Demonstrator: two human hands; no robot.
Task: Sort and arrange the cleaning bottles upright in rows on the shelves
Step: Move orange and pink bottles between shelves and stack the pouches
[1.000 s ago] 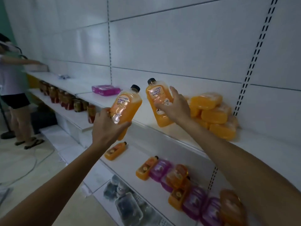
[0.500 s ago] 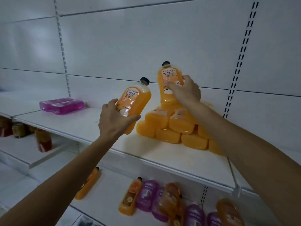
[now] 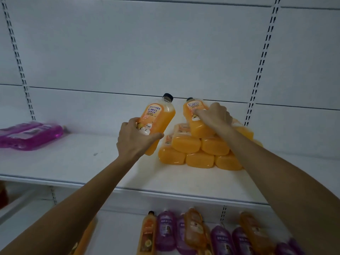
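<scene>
So left hand (image 3: 135, 139) grips one orange bottle (image 3: 156, 124) tilted above the white shelf (image 3: 82, 162), while right hand (image 3: 214, 116) grips another bottle (image 3: 197, 124) resting on the orange stack (image 3: 200, 151).

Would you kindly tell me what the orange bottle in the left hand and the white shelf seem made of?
The black-capped orange bottle in the left hand looks like clear, glossy plastic: a liquid line shows through below the neck. The white shelf is probably matte painted sheet metal, judging by its thin front lip.
</scene>
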